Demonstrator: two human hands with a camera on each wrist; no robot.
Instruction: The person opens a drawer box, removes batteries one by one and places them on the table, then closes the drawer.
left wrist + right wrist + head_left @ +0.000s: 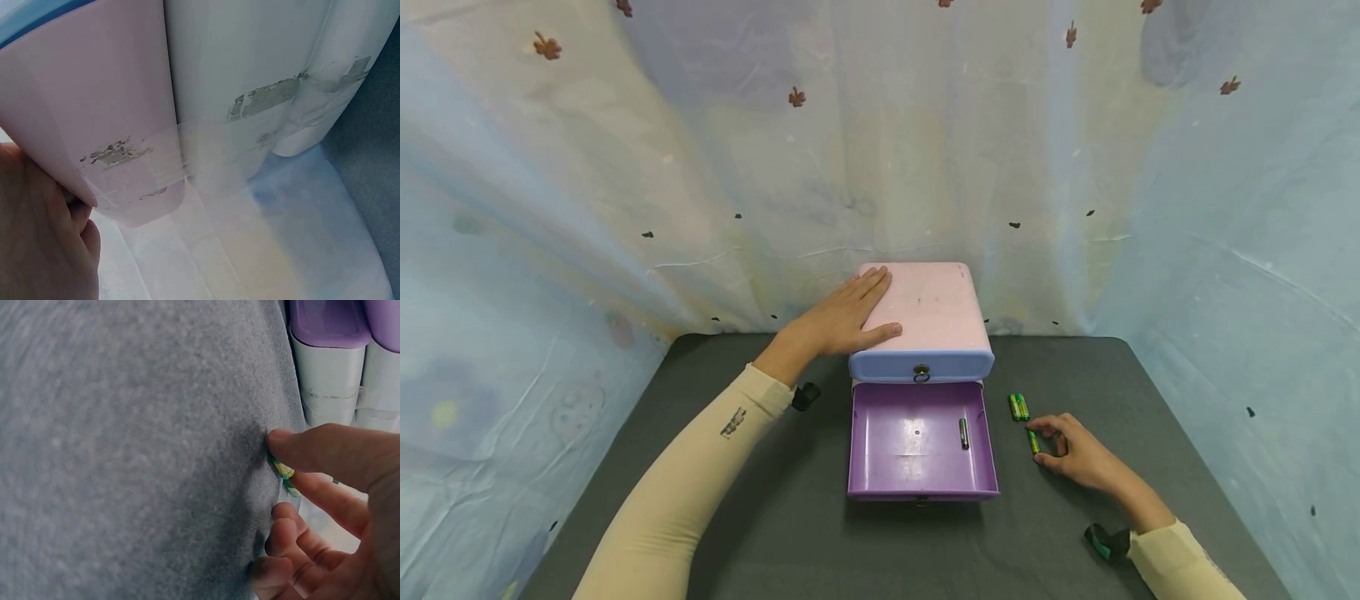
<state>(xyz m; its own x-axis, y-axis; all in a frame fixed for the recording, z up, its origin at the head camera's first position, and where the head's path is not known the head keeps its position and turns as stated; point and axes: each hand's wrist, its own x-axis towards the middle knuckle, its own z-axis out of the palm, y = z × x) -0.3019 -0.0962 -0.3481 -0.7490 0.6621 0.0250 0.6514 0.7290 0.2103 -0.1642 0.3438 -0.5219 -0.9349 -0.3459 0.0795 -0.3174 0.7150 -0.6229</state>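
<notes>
My left hand (846, 317) rests with straight fingers on the pink top of a small drawer cabinet (928, 304); the left wrist view shows it against the cabinet's pink part (125, 94). Between the thumb and index finger of my right hand (1082, 457) is a green battery (1033, 442), pinched low over the grey cloth. The right wrist view shows part of this battery (284, 469) at the fingertips. A pair of green batteries (1018, 407) lies just beyond. Inside the pulled-out purple drawer (891, 437), one more battery (964, 434) lies towards the right wall.
Above the purple drawer is a closed blue-fronted drawer (887, 367) with a ring pull (921, 375). Dark grey cloth covers the table (760, 517). A pale patterned curtain (895, 167) hangs behind and along both sides.
</notes>
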